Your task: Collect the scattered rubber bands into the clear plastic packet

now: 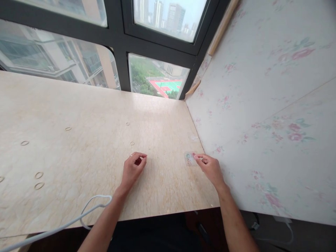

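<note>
My left hand [134,166] rests low over the marble-look sill, thumb and forefinger pinched together. Anything between those fingertips is too small to make out. Over to the right, a small clear flat packet or case [188,159] with tiny coloured bits lies near the wall. The fingertips of my right hand [210,169] are pinched at its right edge and cover part of it. A pale speck shows at those tips, too small to name. Closest to my left hand is a thin ring [132,143], with another thin ring [127,124] behind it.
Several more thin rings [39,175] lie scattered across the left of the sill [91,157]. A white cable [63,220] loops over the front edge beside my left forearm. Flowered wall panelling [262,105] bounds the right side; dark-framed windows [119,52] stand behind.
</note>
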Action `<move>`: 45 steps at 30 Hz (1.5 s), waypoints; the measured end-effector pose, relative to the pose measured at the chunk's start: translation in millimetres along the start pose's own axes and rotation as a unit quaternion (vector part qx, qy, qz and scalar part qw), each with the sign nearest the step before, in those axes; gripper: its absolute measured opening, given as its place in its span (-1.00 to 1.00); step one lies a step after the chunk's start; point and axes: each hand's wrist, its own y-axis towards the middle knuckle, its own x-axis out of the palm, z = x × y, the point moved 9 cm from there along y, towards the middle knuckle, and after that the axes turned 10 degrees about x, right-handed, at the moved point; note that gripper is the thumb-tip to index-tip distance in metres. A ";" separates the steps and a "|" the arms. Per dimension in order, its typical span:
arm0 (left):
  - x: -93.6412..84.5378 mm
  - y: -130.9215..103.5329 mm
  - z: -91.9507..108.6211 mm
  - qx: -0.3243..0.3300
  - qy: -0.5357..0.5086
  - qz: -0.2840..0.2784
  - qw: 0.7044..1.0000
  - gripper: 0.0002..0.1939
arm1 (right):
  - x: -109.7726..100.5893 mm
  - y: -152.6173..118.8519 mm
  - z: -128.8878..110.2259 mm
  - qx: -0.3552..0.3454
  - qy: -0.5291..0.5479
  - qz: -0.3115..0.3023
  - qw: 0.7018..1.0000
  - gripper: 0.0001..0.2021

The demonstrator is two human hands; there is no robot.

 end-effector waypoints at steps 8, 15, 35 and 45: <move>0.1 -0.5 1.1 -0.008 0.003 0.001 1.000 -0.87 | -6.2 -1.0 0.0 -0.004 0.006 0.012 1.000 -0.63; -1.2 1.5 -13.3 -0.071 -0.045 -0.006 0.996 -0.83 | 15.5 -48.3 7.1 -0.053 0.030 0.019 0.998 -0.66; -38.2 161.0 -101.1 -0.108 0.354 -0.149 0.917 -0.75 | 57.5 -55.8 31.3 -0.079 0.096 -0.024 0.992 -0.60; -26.0 164.4 -97.1 -0.064 0.376 -0.259 0.887 -0.88 | 56.0 -57.0 34.4 -0.047 0.139 -0.013 0.989 -0.59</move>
